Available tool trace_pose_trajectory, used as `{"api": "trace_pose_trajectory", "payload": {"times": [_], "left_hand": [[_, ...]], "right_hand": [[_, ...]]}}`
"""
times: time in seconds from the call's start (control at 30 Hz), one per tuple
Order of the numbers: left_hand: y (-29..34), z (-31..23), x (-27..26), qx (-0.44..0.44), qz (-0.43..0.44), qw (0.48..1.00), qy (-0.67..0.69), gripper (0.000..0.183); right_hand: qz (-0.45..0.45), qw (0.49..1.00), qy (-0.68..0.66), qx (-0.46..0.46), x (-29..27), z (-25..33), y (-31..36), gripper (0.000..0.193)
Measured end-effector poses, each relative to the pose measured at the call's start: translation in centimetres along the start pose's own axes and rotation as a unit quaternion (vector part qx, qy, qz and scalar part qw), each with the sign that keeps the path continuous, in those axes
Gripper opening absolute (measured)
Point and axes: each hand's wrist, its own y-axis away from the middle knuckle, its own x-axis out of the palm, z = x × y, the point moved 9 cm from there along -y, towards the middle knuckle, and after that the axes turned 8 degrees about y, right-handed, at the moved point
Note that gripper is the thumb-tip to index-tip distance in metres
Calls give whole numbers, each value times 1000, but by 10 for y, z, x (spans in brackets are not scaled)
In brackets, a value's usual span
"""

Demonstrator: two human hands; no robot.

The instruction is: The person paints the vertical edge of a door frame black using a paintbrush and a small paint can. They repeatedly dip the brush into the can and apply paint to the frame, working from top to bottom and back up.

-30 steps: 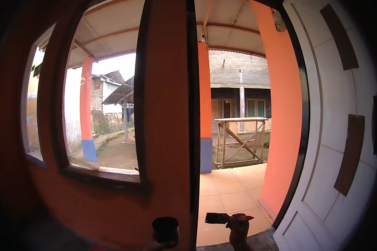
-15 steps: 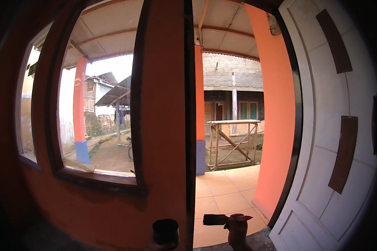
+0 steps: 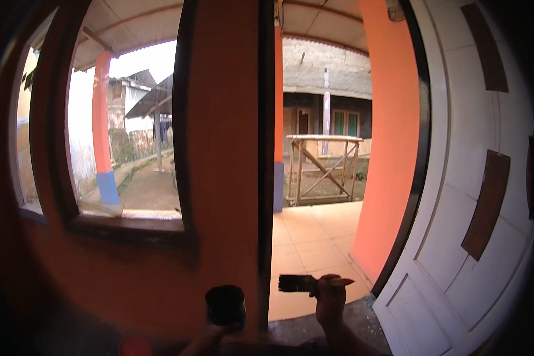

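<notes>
Your right hand [image 3: 330, 299] is closed around a brush [image 3: 305, 283], held level with its dark bristles pointing left toward the black door frame [image 3: 266, 178], a hold that suits stroking that edge. Your left hand [image 3: 210, 333] grips a small dark cup [image 3: 225, 305] from below, kept upright and close beside the brush, within easy dipping reach. What the cup holds cannot be seen. Beyond are the orange wall [image 3: 219, 148], the window [image 3: 124, 118] and the open white door [image 3: 474, 196].
</notes>
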Motion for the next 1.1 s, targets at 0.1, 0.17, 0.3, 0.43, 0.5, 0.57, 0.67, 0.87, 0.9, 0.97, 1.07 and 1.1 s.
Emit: {"api": "trace_pose_trajectory", "payload": {"times": [0.1,0.17,0.3,0.43,0.5,0.57,0.67,0.87,0.9,0.97,1.07,1.1], "left_hand": [[-5,-5,-18,81,16,994,-65,78],[-8,-7,-12,66,2,997,-37,79],[-8,1,-14,17,-17,997,-74,83],[8,2,-17,14,-14,991,-132,95],[14,-1,-23,35,-13,985,-171,101],[15,-11,-21,72,-5,975,-208,102],[18,-19,-21,140,11,967,-214,102],[18,-34,-16,207,38,944,-255,100],[17,-32,-19,197,37,948,-247,100],[15,-28,-25,177,33,956,-232,99],[13,-34,-24,178,43,948,-259,98],[13,-35,-24,184,44,947,-260,98]], "right_hand": [[8,999,-33,-19,20,15,-13,11],[32,997,-57,-34,35,32,-23,14],[95,985,-26,-139,64,83,-31,19],[141,976,-33,-161,90,113,-34,34],[235,961,15,-147,118,123,-32,42],[302,941,87,-124,151,131,-23,44],[414,884,181,-119,193,123,-8,40],[546,787,256,-129,242,93,24,29],[561,769,272,-140,249,89,28,28],[597,726,311,-144,260,84,33,27],[613,701,324,-168,265,76,37,24],[621,689,328,-178,266,74,40,23]]}}
